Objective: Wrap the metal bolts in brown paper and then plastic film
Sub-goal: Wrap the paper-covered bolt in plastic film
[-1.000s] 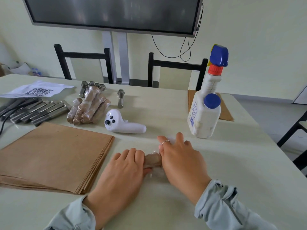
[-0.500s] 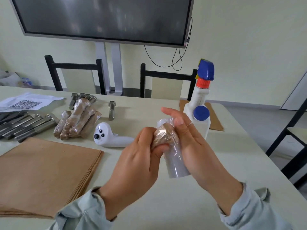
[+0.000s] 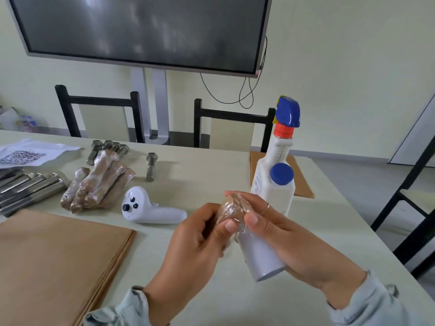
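1. Brown paper (image 3: pixel 58 262) in a flat stack fills the lower left of the frame, lying on the table (image 3: pixel 211 302).
2. We see the right hand (image 3: pixel 289 241) at lower centre-right, its fingers curled round a white roll of plastic film (image 3: pixel 261 257); the roll's long axis runs from lower right up toward upper left, its near end facing us.
3. We see the left hand (image 3: pixel 195 241) just left of it, fingers curled and the thumb pressed against the bundle.
4. The wrapped bolt (image 3: pixel 233 209) sits between both hands at frame centre, held above the table: brown paper under clear film, pinched by the left thumb and the right thumb and fingers. Only its rounded upper end shows, pointing up and away from us; we cannot tell how the rest of its length lies, since the hands hide it.
5. A pile of finished wrapped bolts (image 3: pixel 98 182) lies at middle left, long axes running from lower left to upper right.
6. Bare metal bolts (image 3: pixel 28 189) lie side by side at the far left; more (image 3: pixel 108 147) rest behind the pile, and a single bolt (image 3: pixel 151 167) lies apart to its right, head pointing away.
7. A white controller (image 3: pixel 150 210) lies left of the hands, a spray bottle (image 3: pixel 276 175) stands behind the right hand, and a printed sheet (image 3: pixel 30 154) lies at upper left.
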The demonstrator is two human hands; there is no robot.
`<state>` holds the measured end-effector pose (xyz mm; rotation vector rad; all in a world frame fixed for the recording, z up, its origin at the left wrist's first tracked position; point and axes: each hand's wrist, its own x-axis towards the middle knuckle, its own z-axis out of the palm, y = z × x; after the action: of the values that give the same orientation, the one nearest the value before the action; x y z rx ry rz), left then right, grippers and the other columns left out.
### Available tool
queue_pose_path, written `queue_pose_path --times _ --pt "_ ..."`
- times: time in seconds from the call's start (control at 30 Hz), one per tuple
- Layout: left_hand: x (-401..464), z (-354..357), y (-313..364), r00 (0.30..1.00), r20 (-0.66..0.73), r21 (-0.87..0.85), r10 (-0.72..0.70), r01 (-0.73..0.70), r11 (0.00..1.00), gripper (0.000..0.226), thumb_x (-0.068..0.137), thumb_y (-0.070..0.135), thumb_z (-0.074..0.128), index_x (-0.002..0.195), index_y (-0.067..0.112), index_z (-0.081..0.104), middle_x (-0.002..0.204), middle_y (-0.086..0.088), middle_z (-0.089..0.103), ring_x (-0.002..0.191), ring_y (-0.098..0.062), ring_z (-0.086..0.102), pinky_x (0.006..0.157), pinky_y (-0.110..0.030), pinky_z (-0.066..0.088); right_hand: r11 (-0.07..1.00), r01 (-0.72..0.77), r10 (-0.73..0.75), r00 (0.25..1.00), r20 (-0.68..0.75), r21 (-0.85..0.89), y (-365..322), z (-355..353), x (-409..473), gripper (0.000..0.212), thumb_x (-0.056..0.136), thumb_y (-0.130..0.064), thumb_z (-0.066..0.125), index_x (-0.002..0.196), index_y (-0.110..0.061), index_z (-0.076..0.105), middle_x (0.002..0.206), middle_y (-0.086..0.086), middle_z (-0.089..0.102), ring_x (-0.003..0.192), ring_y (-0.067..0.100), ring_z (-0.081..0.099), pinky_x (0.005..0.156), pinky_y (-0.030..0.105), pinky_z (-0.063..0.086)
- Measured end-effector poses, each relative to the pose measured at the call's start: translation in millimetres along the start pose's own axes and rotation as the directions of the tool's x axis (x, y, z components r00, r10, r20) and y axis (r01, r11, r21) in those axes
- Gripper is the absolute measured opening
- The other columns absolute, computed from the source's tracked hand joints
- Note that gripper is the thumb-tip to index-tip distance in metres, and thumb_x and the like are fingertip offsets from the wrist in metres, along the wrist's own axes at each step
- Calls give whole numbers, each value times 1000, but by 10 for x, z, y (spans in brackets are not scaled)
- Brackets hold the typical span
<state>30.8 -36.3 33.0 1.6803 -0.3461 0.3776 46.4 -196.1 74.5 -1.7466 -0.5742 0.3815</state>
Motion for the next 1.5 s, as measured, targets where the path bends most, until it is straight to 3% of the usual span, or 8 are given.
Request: queue_pose_path --times 0.27,0.5,0.63,0.77,0.9,1.13,1.33,1.5 --pt "11 -87 -50 930 -27 633 366 -267 727 47 94 50 37 87 12 62 70 13 54 54 -12 50 45 -29 43 974 -93 44 971 -235 -205 100 41 0 38 59 -76 51 96 -78 44 123 -35 37 104 -18 46 77 4 42" --pt "-46 -8 0 998 51 7 -24 24 1000 32 85 48 49 75 20 58 46 7 42 45 -7 35 45 -18 30 949 75 -129 978 -162 -306 169 216 61 21 70 -81 39 91 -78 43 133 -14 44 126 0 39 99 20 34" --pt "-59 34 78 955 176 -412 -238 291 864 31 81 41 47 64 24 66 49 0 39 42 -12 35 40 -20 31 922 179 -257 946 -195 -344 234 239 104 35 68 -83 42 98 -67 49 127 -13 39 119 3 45 98 24 42" --pt "-71 43 62 926 235 -423 -295 371 827 31 73 53 55 61 25 64 53 2 44 45 -11 38 41 -22 33 877 167 -287 934 -211 -451 278 242 96 38 69 -88 30 102 -72 40 119 -47 21 136 2 21 107 26 28" --pt "-77 63 74 903 268 -383 -335 419 823 52 65 75 50 65 25 65 57 -4 44 45 -9 37 42 -21 33 875 143 -267 940 -212 -463 308 286 99 40 72 -87 27 103 -65 39 115 -37 28 124 9 36 101 34 41" --pt "-9 60 49 862 179 -469 -475 499 729 63 55 75 44 65 16 63 45 2 41 34 -9 31 34 -17 27 883 74 -200 953 -229 -464 283 353 112 32 81 -74 12 92 -66 41 111 -48 19 123 -17 23 88 -5 24" --pt "-36 -38 69 794 454 -449 -405 596 666 63 56 80 37 63 23 62 46 6 35 33 -7 27 35 -14 28 908 154 -217 968 -123 -389 201 264 80 24 77 -81 26 94 -74 41 116 -47 33 135 3 24 100 8 25" --pt "-27 -75 95 686 627 -316 -370 658 684 76 64 87 31 78 18 59 47 6 38 33 -10 36 38 -19 41 978 175 -175 984 10 -114 220 154 45 43 58 -79 62 99 -69 54 137 1 43 138 20 30 110 49 31"
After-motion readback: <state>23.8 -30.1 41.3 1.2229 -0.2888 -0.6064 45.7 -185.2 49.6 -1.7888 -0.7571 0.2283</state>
